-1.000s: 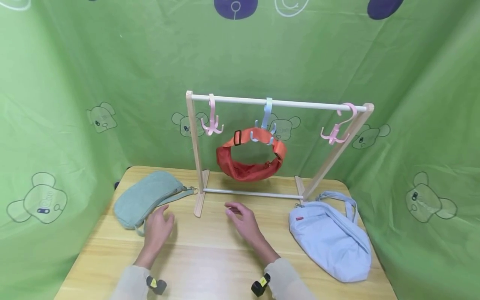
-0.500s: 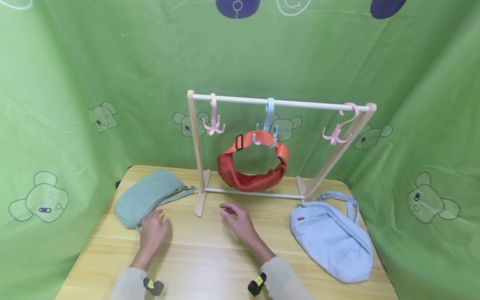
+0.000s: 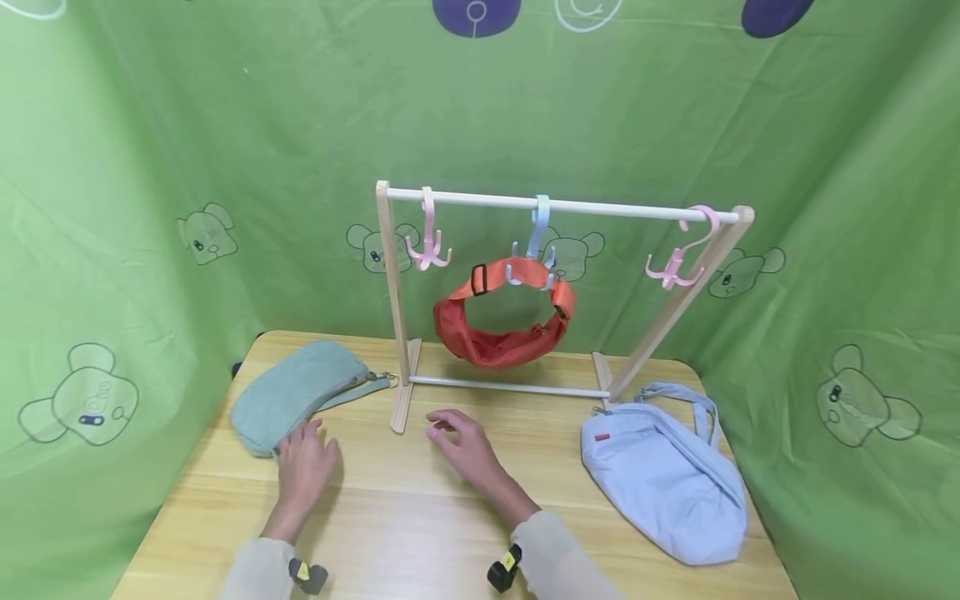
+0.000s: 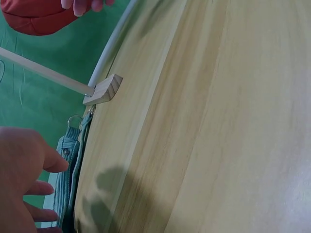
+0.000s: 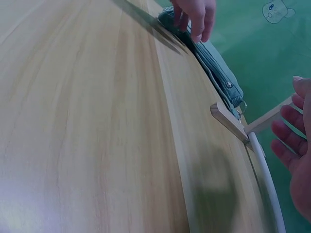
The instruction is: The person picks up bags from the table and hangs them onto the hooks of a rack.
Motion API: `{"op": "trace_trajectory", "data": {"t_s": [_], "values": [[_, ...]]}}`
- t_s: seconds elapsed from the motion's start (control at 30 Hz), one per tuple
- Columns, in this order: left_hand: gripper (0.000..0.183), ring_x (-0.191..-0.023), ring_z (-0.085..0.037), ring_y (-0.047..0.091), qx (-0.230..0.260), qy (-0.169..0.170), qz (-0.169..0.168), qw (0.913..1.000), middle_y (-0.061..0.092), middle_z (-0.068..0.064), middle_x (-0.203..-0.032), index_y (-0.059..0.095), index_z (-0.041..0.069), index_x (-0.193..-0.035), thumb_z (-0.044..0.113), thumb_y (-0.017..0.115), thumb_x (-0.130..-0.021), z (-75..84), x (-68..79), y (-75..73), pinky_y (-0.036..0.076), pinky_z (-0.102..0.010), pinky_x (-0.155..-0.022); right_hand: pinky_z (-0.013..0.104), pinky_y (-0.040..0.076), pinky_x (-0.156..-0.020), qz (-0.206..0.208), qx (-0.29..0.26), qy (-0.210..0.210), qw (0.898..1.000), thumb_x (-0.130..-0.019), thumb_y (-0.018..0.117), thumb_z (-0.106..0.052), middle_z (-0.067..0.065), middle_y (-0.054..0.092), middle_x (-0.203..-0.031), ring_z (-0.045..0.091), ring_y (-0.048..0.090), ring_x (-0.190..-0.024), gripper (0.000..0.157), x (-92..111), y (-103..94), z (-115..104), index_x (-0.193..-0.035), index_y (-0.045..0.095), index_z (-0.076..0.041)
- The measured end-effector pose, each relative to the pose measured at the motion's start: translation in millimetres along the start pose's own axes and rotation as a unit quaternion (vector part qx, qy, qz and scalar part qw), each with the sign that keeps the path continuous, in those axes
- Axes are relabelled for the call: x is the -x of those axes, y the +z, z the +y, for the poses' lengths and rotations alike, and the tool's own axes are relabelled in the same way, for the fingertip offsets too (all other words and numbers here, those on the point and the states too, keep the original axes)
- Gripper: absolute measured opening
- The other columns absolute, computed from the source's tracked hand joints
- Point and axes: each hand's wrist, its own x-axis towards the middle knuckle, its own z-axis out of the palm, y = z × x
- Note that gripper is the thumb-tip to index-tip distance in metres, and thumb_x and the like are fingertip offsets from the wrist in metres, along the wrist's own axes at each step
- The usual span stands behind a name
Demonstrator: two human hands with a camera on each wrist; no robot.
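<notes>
A teal pouch bag (image 3: pixel 288 396) with a zip and wrist strap lies at the table's left. My left hand (image 3: pixel 306 467) is at its near edge, fingers loosely spread and holding nothing; in the left wrist view the fingers (image 4: pixel 46 187) overlap the zip side. Over the table in front of the rack, my right hand (image 3: pixel 467 450) hovers with relaxed fingers, nothing in it. A red waist bag (image 3: pixel 495 346) hangs by its orange strap from the blue hook (image 3: pixel 538 225) at the rack's middle. On the right lies a light blue bag (image 3: pixel 663 483), its strap toward the back.
The wooden rack (image 3: pixel 393 292) with a white top rail (image 3: pixel 600 208) stands at the back of the table (image 3: pixel 420 533). One pink hook (image 3: pixel 428 237) hangs at its left, another pink hook (image 3: pixel 678 258) at its right. A green curtain (image 3: pixel 262 125) surrounds the table.
My left hand has shifted slightly left, closer to the teal pouch. The right hand has drifted left. The red waist bag has bobbed down and back up on its hook.
</notes>
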Motion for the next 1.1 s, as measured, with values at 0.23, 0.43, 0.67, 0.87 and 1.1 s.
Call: {"op": "trace_trajectory", "data": {"t_s": [0.23,0.43,0.67,0.87,1.1], "values": [[0.048,-0.134,-0.054,0.046,-0.022,0.007,0.023,0.9995,0.056,-0.036,-0.138,0.057,-0.013,-0.132,0.018,0.062,-0.096,-0.2,3.0,0.1,0.029,-0.061,-0.115,0.039,0.059,-0.102,-0.014,0.037,0.0,0.999,-0.101,0.067,-0.026,0.005,0.074,-0.124,0.019,0.071,-0.109,0.032,-1,6.4,-1,-0.128,0.07,-0.009],[0.052,-0.138,-0.055,0.037,-0.009,-0.016,0.009,0.9998,0.049,-0.038,-0.144,0.053,-0.015,-0.135,0.02,0.06,-0.097,-1.7,5.1,-1.7,0.024,-0.064,-0.118,0.042,0.058,-0.101,-0.023,0.076,-0.025,0.997,-0.102,0.066,-0.026,0.007,0.074,-0.126,0.022,0.071,-0.111,0.031,-2,9.9,-2,-0.128,0.07,-0.009],[0.054,-0.127,-0.057,0.042,-0.002,-0.034,0.016,0.9993,0.047,-0.042,-0.139,0.051,-0.017,-0.135,0.018,0.061,-0.095,-5.7,8.2,-0.1,0.037,-0.065,-0.106,0.04,0.058,-0.101,-0.044,0.106,-0.035,0.993,-0.102,0.066,-0.029,0.004,0.073,-0.128,0.021,0.07,-0.112,0.035,-4,15.5,-2,-0.13,0.069,-0.009],[0.052,-0.122,-0.057,0.044,0.007,-0.038,0.014,0.9992,0.045,-0.042,-0.14,0.051,-0.015,-0.136,0.016,0.059,-0.095,-10.0,8.3,0.8,0.039,-0.065,-0.102,0.041,0.057,-0.102,-0.049,0.122,-0.032,0.991,-0.102,0.066,-0.031,0.003,0.072,-0.13,0.02,0.069,-0.114,0.036,-4,19.3,-1,-0.131,0.069,-0.011],[0.051,-0.124,-0.06,0.045,0.014,-0.034,0.017,0.9992,0.044,-0.045,-0.139,0.046,-0.015,-0.143,0.011,0.056,-0.1,-17.2,8.9,-2.9,0.038,-0.071,-0.106,0.039,0.056,-0.106,-0.07,0.134,-0.039,0.988,-0.102,0.065,-0.034,0.003,0.07,-0.134,0.02,0.068,-0.118,0.037,-6,27.9,-2,-0.133,0.068,-0.013]]}}
